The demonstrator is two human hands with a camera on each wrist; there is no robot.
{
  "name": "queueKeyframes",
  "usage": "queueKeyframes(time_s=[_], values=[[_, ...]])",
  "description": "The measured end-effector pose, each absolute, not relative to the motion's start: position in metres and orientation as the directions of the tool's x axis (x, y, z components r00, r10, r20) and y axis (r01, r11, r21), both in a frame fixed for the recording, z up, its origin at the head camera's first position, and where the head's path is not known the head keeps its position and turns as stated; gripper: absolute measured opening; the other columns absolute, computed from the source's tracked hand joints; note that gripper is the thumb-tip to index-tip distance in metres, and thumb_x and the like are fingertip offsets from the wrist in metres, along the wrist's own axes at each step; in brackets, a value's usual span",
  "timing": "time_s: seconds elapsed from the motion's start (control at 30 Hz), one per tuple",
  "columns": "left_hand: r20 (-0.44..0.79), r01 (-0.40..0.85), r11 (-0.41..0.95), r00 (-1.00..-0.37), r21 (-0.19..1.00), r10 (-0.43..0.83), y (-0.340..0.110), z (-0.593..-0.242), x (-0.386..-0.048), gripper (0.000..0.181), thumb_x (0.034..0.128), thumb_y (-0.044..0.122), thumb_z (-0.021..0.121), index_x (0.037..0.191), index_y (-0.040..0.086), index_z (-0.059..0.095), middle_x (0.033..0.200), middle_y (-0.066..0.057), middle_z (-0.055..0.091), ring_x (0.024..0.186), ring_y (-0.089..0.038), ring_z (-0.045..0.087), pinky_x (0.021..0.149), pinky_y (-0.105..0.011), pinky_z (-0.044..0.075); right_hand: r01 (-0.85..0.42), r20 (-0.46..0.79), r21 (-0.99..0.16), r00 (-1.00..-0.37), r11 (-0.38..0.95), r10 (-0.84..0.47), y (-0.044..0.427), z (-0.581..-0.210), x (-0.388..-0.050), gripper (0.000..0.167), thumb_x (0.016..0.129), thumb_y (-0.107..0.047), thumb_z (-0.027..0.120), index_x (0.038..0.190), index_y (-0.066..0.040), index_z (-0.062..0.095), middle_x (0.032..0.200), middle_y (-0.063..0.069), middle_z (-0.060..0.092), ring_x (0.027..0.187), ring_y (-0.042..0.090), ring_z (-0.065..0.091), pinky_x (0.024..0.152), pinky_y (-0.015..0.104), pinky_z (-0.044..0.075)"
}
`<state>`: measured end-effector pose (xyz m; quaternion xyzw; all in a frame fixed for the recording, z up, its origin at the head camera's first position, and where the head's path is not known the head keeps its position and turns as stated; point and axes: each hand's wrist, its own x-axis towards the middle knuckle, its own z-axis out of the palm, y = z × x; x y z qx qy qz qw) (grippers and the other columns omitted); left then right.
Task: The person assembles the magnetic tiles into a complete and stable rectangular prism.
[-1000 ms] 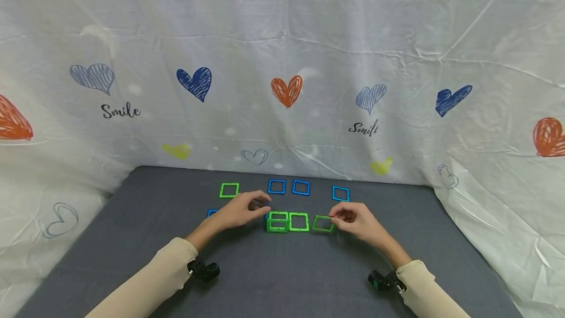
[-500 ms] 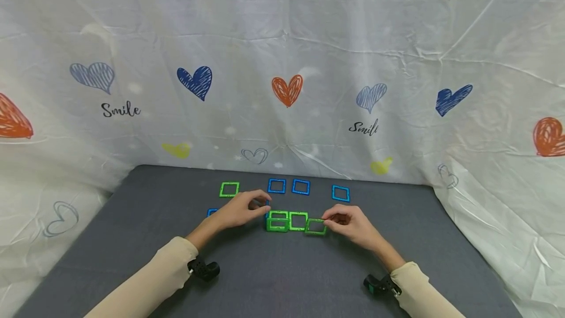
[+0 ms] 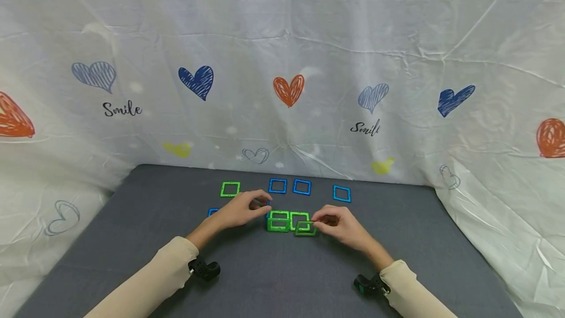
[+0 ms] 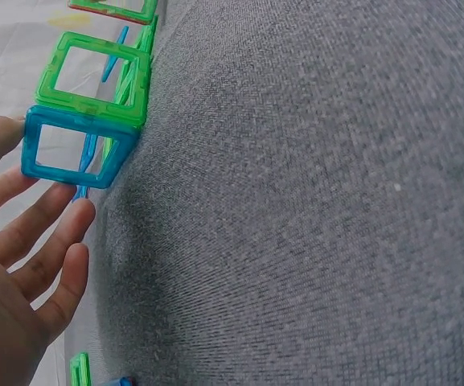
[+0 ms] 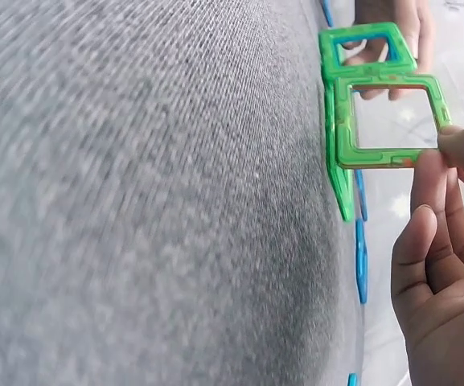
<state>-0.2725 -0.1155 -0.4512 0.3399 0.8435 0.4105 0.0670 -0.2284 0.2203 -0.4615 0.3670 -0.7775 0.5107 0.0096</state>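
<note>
My left hand (image 3: pixel 240 208) is at the left side of a small build of magnetic tiles. In the left wrist view, its thumb and fingers hold opposite corners of an upright blue square tile (image 4: pixel 39 169). That blue tile adjoins an upright green square tile (image 4: pixel 91 108). My right hand (image 3: pixel 342 225) pinches one corner of another green square tile (image 5: pixel 384 157) between thumb and fingers. It is held upright in front of a flat green tile (image 3: pixel 300 214), beside the build's green front tile (image 5: pixel 328 52). Whether the held tile touches the build is unclear.
Behind the build lie two blue square tiles (image 3: pixel 277 191) (image 3: pixel 302 192), with another blue tile (image 3: pixel 342 199) to the right. A green tile (image 3: pixel 230 195) lies back left. A blue tile (image 3: pixel 213 211) is partly hidden by my left hand. A printed curtain (image 3: pixel 247 126) backs the grey table (image 3: pixel 282 278).
My right hand has moved left with the green tile, bringing it from beyond the build's right side to before the flat green tile. My left hand has stayed in place.
</note>
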Motion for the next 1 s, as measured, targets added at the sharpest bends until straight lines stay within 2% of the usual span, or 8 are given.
queueKeyframes(time_s=[0.17,0.37,0.67,1.0], values=[[0.167,0.518,0.428,-0.759,0.740,0.630,-0.115,-0.451,-0.272,0.034,0.1049,0.025,0.062,0.130,0.002,0.062,0.122,-0.010,0.066,0.101,-0.024,0.069,0.086,-0.042,0.055,-0.554,0.357,-0.795,-0.756,0.246,-0.548,0.215,-0.464,-0.231,0.016,0.092,0.008,0.070,0.107,0.002,0.073,0.095,0.014,0.069,0.078,0.019,0.065,0.061,0.030,0.055],[0.174,0.525,0.429,-0.757,0.735,0.629,-0.115,-0.451,-0.272,0.034,0.1049,0.026,0.062,0.130,0.003,0.063,0.122,-0.011,0.066,0.102,-0.025,0.069,0.087,-0.042,0.054,-0.522,0.329,-0.815,-0.775,0.252,-0.540,0.212,-0.462,-0.231,0.013,0.094,0.001,0.072,0.106,-0.003,0.074,0.096,0.010,0.069,0.078,0.018,0.066,0.063,0.030,0.056],[0.173,0.521,0.430,-0.761,0.737,0.625,-0.115,-0.452,-0.273,0.035,0.1046,0.027,0.062,0.130,0.003,0.063,0.122,-0.010,0.066,0.101,-0.023,0.069,0.087,-0.042,0.054,-0.539,0.348,-0.810,-0.759,0.232,-0.551,0.210,-0.462,-0.232,0.012,0.096,-0.001,0.071,0.107,0.001,0.073,0.097,0.015,0.067,0.077,0.021,0.066,0.062,0.031,0.056],[0.181,0.529,0.423,-0.756,0.736,0.629,-0.115,-0.452,-0.273,0.035,0.1047,0.026,0.062,0.130,0.003,0.062,0.122,-0.011,0.067,0.101,-0.023,0.069,0.087,-0.043,0.054,-0.553,0.369,-0.805,-0.751,0.216,-0.548,0.206,-0.461,-0.232,0.013,0.094,0.007,0.069,0.107,0.004,0.072,0.097,0.016,0.067,0.076,0.026,0.066,0.061,0.030,0.055]])
